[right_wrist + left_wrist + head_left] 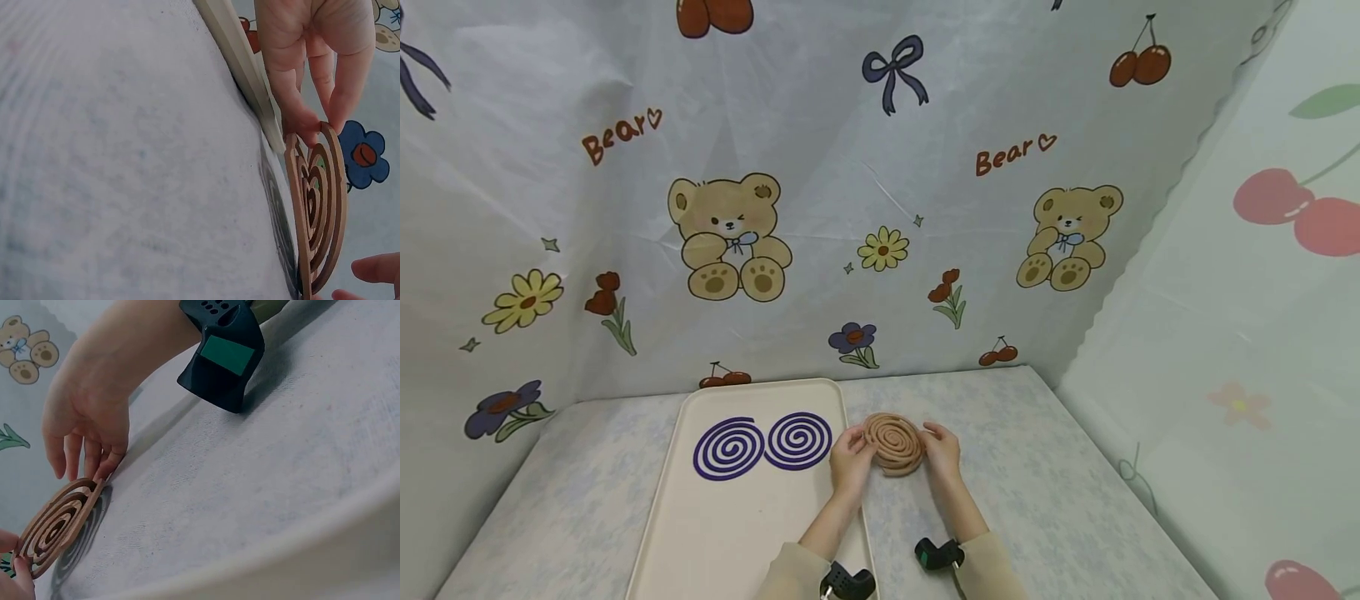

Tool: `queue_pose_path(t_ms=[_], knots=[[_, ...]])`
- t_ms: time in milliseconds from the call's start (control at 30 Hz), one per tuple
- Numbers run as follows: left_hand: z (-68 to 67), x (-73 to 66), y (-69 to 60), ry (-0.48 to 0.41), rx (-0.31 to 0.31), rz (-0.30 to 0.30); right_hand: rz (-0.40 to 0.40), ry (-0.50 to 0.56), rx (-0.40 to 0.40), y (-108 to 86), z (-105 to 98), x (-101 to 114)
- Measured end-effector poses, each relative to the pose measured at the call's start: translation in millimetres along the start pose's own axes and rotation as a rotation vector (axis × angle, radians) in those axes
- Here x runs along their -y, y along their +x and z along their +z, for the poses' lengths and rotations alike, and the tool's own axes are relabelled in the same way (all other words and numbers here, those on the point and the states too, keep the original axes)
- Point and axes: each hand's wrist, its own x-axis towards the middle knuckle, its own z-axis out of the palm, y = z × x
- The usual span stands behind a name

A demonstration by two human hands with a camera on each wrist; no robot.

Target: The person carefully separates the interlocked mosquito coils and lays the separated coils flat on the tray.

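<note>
A brown mosquito coil (893, 444) is held just right of the tray, above the table, with its shadow below it in both wrist views. It looks like two coils nested together, with spiral gaps showing in the left wrist view. My left hand (852, 467) pinches its left edge between thumb and fingers. At the opposite edge, my right hand (943, 452) grips the coil with its fingertips, while one finger stands apart from it in the right wrist view. Two purple mosquito coils (728, 448) lie side by side on the cream tray (700, 542).
The tray's raised rim (240, 69) runs close beside the left hand. A pale mottled tabletop (1037, 492) extends to the right. Behind it hangs a white cloth (820, 167) printed with bears and flowers. Each wrist wears a black camera (938, 553).
</note>
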Motion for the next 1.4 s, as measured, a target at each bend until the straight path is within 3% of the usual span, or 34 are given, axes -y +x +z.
queue_pose_path(t_ms=[400,567,767,1167,1400], knots=[[-4.7,0.4,1.0,0.052,-0.009,0.059,-0.036,0.006,0.007,-2.2,-1,-1],[-6.9,0.2,1.0,0.133,-0.042,0.103,-0.037,-0.004,-0.001,-0.4,0,-1],[-9.2,1.6,3.9,0.036,0.018,0.097,-0.034,-0.011,0.009,-0.1,1,-3],[-18.8,2.5,4.3,-0.108,0.058,-0.027,0.012,0.067,0.046,0.4,2,1],[-37.1,-4.8,4.8,-0.095,0.077,0.005,0.028,0.164,0.086,-8.5,2,11]])
